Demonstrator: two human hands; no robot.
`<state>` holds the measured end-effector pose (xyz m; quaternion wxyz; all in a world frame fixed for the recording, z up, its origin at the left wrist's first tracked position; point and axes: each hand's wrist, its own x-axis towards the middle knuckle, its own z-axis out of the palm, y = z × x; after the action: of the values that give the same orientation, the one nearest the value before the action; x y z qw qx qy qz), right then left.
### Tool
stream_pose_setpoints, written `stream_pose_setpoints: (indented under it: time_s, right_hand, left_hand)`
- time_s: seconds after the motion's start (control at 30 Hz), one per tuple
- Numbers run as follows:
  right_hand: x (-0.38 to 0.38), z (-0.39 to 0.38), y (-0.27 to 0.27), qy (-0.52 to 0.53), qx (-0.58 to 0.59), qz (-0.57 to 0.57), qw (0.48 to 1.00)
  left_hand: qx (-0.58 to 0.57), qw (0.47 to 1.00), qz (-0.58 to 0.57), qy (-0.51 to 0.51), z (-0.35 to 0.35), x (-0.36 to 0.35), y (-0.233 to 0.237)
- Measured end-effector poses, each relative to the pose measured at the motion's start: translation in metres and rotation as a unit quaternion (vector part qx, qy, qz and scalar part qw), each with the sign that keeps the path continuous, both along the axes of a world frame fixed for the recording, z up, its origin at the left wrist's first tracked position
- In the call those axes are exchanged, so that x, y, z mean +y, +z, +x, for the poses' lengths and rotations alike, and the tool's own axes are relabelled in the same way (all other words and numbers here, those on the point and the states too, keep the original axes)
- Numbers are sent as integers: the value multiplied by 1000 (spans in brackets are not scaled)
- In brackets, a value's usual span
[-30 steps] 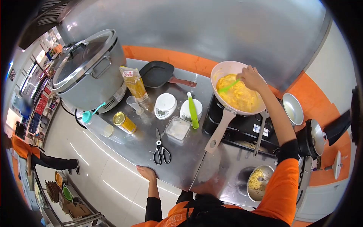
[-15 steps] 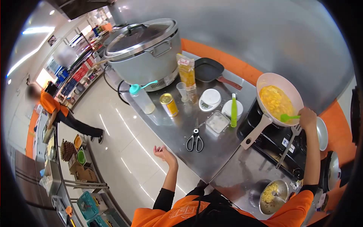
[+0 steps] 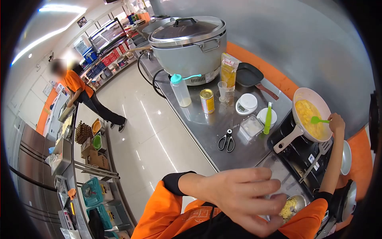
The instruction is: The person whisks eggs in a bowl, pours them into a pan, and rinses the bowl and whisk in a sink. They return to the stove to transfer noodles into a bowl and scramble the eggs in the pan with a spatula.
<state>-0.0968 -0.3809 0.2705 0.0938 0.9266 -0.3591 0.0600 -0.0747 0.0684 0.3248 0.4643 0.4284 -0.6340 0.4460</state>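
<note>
My right hand (image 3: 337, 122) grips a green spatula (image 3: 319, 120), its blade in the yellow egg-like food (image 3: 305, 113) inside a pale pan (image 3: 301, 94). The pan sits on a black stove (image 3: 289, 149). Close to the camera, my left hand (image 3: 248, 197) is raised in front of my body with its fingers loosely bent and apart. I see nothing held in it. Partly hidden behind that hand is a metal bowl (image 3: 301, 198) with yellow shreds (image 3: 287, 209). A slotted metal turner (image 3: 315, 162) rests across the stove beside the pan.
Scissors (image 3: 226, 141), a clear container (image 3: 251, 126), a white scale (image 3: 246, 104), a yellow can (image 3: 207, 101) and a squeeze bottle (image 3: 181, 92) stand on the counter. Behind them are a large cooker (image 3: 189, 51) and a dark square pan (image 3: 248, 74). A person (image 3: 78, 88) stands at the left counter.
My left hand has come up and right, from beside the counter to near the camera. The view has shifted, so the counter lies further right. My right hand keeps hold of the spatula in the pan.
</note>
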Motion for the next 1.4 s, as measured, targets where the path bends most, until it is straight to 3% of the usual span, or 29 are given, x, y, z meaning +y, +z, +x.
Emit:
stream_pose_setpoints:
  time_s: [0.03,0.1,0.2,0.3,0.4,0.47,0.5,0.57,0.67,0.73,0.8,0.87,0.9,0.93,0.97,1.0,1.03,1.07,1.1,1.13,1.17,1.2,1.27,1.3,1.33,1.4]
  right_hand:
    - [-2,1,0,-3,4,4,1000]
    - [-12,2,-3,-8,14,14,1000]
    - [-13,5,1,-3,12,2,1000]
    - [1,15,19,-33,142,74,987]
    - [20,20,29,-57,128,85,986]
    - [-21,29,14,-24,166,57,984]
    - [-34,32,9,-17,168,65,983]
    - [-38,33,6,-8,149,81,985]
    - [-57,27,-18,11,55,89,994]
    - [-138,33,-70,51,-54,69,995]
    - [-140,33,-77,61,-54,77,994]
    - [-139,37,-77,61,-51,88,993]
    - [-138,38,-77,55,-49,96,993]
    - [-138,38,-77,50,-47,103,992]
    - [-134,36,-75,45,-49,102,993]
    - [-107,34,-59,41,-53,100,993]
    - [-91,35,-50,37,-56,99,993]
    - [-90,38,-48,43,-56,86,994]
    - [-89,39,-47,48,-55,72,995]
    - [-88,39,-44,53,-54,57,996]
    - [-83,40,-38,51,-28,70,996]
    - [-70,40,-28,48,-4,83,995]
    - [-33,43,-5,43,42,108,992]
    - [-15,46,5,41,63,122,990]
    - [-2,48,13,39,84,135,986]
    - [14,54,17,38,113,143,982]
  left_hand:
    - [2,997,-71,-2,-5,-10,5]
    - [-20,995,-99,-4,-9,-6,6]
    - [-54,998,-45,-7,-9,10,1]
    - [-20,995,-99,-21,-15,6,-8]
    - [-20,1000,-7,-6,-3,35,-9]
    - [-12,994,106,29,2,62,-13]
    - [51,976,205,57,12,79,-19]
    - [221,924,212,227,25,105,-12]
    - [296,919,-44,257,79,170,-24]
    - [316,852,-178,377,97,220,-33]
    - [336,784,-169,494,108,273,-72]
    - [469,644,48,603,99,315,-125]
    - [505,568,186,622,100,358,-194]
    - [583,405,371,599,92,389,-255]
    - [568,319,502,569,76,417,-327]
    - [773,113,519,345,68,414,-348]
    - [856,81,383,338,30,405,-371]
    - [846,49,402,346,7,413,-420]
    - [806,55,470,355,-14,430,-486]
    - [688,166,529,469,-48,427,-523]
    - [752,185,416,477,-79,399,-510]
    - [765,175,452,425,-101,399,-547]
    - [971,7,139,196,-156,376,-571]
    - [998,-48,26,-4,-180,373,-571]
    - [999,-18,47,10,-204,360,-578]
    - [984,119,114,69,-227,341,-571]
